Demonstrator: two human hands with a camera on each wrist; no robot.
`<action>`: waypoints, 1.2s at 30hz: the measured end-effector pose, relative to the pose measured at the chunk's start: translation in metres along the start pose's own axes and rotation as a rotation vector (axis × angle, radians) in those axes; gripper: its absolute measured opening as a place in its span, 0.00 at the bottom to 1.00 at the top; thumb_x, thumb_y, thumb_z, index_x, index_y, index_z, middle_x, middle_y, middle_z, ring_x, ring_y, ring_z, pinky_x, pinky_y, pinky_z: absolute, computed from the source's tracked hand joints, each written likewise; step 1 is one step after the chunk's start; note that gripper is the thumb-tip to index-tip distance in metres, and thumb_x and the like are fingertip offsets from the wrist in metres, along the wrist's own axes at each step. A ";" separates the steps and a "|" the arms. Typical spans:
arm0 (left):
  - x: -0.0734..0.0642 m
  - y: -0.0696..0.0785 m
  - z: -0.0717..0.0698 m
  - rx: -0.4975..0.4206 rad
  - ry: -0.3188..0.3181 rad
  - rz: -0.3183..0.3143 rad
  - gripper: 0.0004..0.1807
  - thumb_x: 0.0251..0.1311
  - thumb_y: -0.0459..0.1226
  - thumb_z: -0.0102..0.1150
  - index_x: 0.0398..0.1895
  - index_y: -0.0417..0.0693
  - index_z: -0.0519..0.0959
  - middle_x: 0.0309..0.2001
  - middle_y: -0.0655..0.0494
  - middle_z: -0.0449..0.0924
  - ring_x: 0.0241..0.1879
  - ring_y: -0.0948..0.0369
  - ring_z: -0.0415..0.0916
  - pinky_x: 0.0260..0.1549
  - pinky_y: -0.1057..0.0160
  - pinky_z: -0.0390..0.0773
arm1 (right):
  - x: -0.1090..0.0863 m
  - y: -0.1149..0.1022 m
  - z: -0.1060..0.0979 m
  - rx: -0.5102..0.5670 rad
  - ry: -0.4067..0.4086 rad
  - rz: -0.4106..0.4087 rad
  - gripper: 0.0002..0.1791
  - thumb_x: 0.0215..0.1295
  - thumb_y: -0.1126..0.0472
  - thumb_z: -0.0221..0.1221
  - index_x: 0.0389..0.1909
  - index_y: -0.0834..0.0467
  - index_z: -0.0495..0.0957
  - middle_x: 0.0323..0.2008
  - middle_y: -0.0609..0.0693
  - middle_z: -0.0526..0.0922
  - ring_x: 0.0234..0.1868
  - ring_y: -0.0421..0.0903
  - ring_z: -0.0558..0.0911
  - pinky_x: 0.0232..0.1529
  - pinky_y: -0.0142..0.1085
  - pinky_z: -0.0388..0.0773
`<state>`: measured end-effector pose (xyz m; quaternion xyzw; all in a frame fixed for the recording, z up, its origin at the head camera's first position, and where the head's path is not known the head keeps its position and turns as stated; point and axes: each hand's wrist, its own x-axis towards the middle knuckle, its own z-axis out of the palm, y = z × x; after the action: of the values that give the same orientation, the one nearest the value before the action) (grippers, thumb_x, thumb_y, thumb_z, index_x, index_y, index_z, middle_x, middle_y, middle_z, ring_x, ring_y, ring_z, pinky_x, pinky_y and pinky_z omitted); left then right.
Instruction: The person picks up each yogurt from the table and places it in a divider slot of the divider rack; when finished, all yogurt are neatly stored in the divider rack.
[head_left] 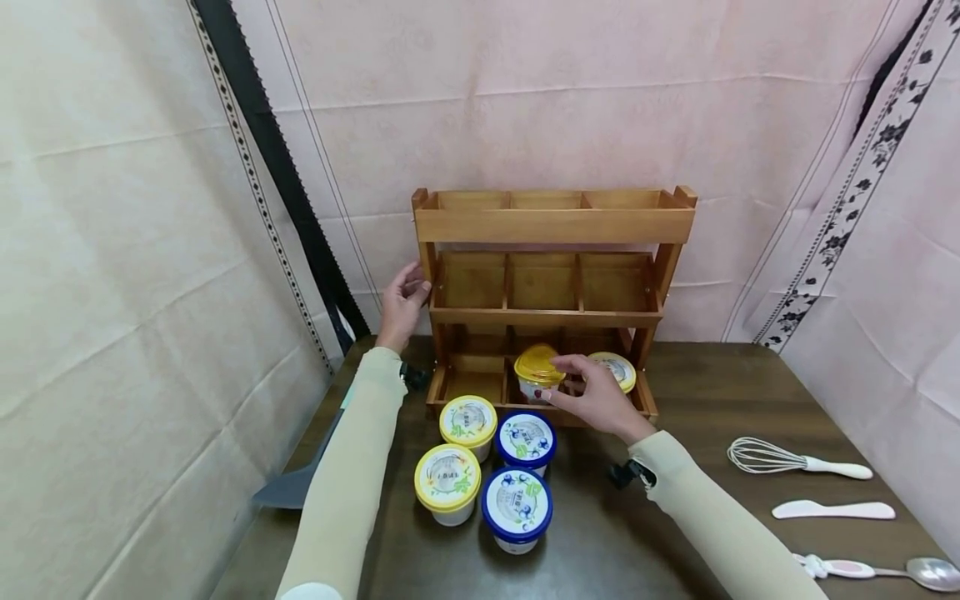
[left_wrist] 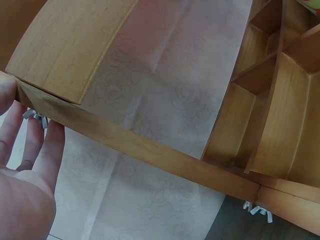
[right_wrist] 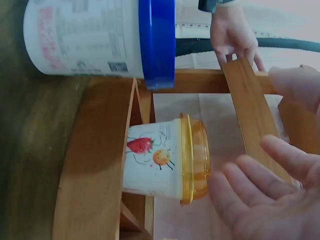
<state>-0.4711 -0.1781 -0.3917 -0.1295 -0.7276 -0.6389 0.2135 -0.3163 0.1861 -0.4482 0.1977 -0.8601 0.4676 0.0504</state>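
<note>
A wooden three-tier rack (head_left: 547,317) stands at the back of the table. My left hand (head_left: 402,304) grips its left side post (left_wrist: 150,142), thumb over the edge and fingers by a wing nut (left_wrist: 36,116). In the middle bottom compartment sits a cup with a translucent amber domed lid (right_wrist: 199,160) and a strawberry print. Beside that cup is my right hand (head_left: 592,396), fingers extended and spread, fingertips right at the lid. A yellow-lidded cup (head_left: 615,368) sits in the right bottom compartment, partly hidden by the right hand.
In front of the rack stand two yellow-lidded cups (head_left: 447,478) and two blue-lidded cups (head_left: 517,503). A whisk (head_left: 795,458), a white spreader knife (head_left: 832,510) and a spoon (head_left: 877,570) lie at the right. Something dark grey (head_left: 288,487) is behind the left arm.
</note>
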 end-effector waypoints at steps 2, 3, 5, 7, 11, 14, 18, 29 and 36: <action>0.002 -0.001 0.002 0.003 -0.001 0.002 0.27 0.75 0.39 0.62 0.75 0.58 0.74 0.67 0.47 0.78 0.65 0.50 0.77 0.66 0.48 0.80 | -0.004 0.000 0.000 0.012 -0.030 0.000 0.37 0.67 0.45 0.72 0.70 0.57 0.74 0.67 0.60 0.80 0.66 0.64 0.80 0.66 0.58 0.80; 0.002 -0.001 0.003 -0.001 -0.005 0.002 0.27 0.75 0.39 0.63 0.75 0.59 0.75 0.67 0.48 0.78 0.66 0.50 0.77 0.66 0.47 0.80 | -0.007 0.001 0.000 0.019 -0.044 -0.001 0.37 0.67 0.44 0.72 0.70 0.57 0.74 0.67 0.59 0.80 0.65 0.64 0.80 0.66 0.58 0.80; 0.004 -0.003 0.007 -0.005 -0.012 0.002 0.27 0.75 0.39 0.63 0.75 0.59 0.75 0.67 0.48 0.79 0.66 0.51 0.77 0.65 0.48 0.81 | -0.012 0.003 0.000 0.048 -0.067 -0.006 0.35 0.68 0.45 0.71 0.70 0.56 0.75 0.67 0.59 0.80 0.65 0.65 0.80 0.66 0.60 0.79; 0.005 -0.003 0.009 -0.012 -0.018 0.006 0.26 0.75 0.40 0.63 0.74 0.60 0.75 0.67 0.48 0.79 0.65 0.51 0.77 0.64 0.49 0.81 | -0.017 0.007 0.002 0.068 -0.095 -0.030 0.33 0.69 0.46 0.71 0.70 0.54 0.75 0.67 0.57 0.81 0.66 0.64 0.79 0.66 0.60 0.79; 0.004 -0.003 0.009 -0.018 -0.018 -0.001 0.27 0.75 0.39 0.62 0.75 0.59 0.75 0.67 0.47 0.78 0.65 0.51 0.77 0.64 0.50 0.81 | -0.025 0.015 0.008 0.127 -0.185 -0.086 0.33 0.69 0.50 0.71 0.71 0.54 0.74 0.68 0.55 0.80 0.69 0.64 0.78 0.67 0.61 0.77; 0.002 -0.002 0.006 -0.014 -0.008 -0.008 0.27 0.75 0.38 0.62 0.75 0.58 0.75 0.68 0.47 0.78 0.65 0.51 0.76 0.64 0.50 0.81 | -0.028 0.018 0.013 0.142 -0.251 -0.103 0.33 0.70 0.52 0.70 0.73 0.52 0.73 0.71 0.57 0.77 0.71 0.62 0.77 0.69 0.61 0.76; 0.002 -0.001 0.002 -0.012 0.006 -0.016 0.27 0.75 0.37 0.62 0.75 0.58 0.74 0.68 0.47 0.78 0.65 0.52 0.77 0.65 0.52 0.81 | -0.031 0.020 0.019 0.139 -0.311 -0.111 0.33 0.72 0.53 0.68 0.75 0.50 0.71 0.73 0.59 0.75 0.72 0.60 0.76 0.70 0.63 0.74; 0.004 0.001 -0.002 -0.018 0.021 -0.002 0.27 0.75 0.38 0.62 0.75 0.57 0.74 0.67 0.47 0.78 0.64 0.52 0.77 0.63 0.53 0.82 | -0.031 0.029 0.030 0.083 -0.379 -0.085 0.44 0.68 0.48 0.72 0.80 0.48 0.63 0.76 0.53 0.70 0.72 0.57 0.75 0.67 0.54 0.80; 0.000 -0.003 0.001 -0.014 0.008 -0.020 0.27 0.76 0.38 0.61 0.76 0.57 0.73 0.68 0.47 0.78 0.66 0.52 0.76 0.65 0.51 0.80 | -0.036 0.041 0.038 0.138 -0.376 -0.056 0.46 0.65 0.49 0.74 0.80 0.47 0.63 0.74 0.54 0.73 0.70 0.58 0.78 0.64 0.53 0.83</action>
<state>-0.4723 -0.1779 -0.3946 -0.1211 -0.7236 -0.6465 0.2094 -0.2956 0.1855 -0.5111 0.3085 -0.8144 0.4787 -0.1117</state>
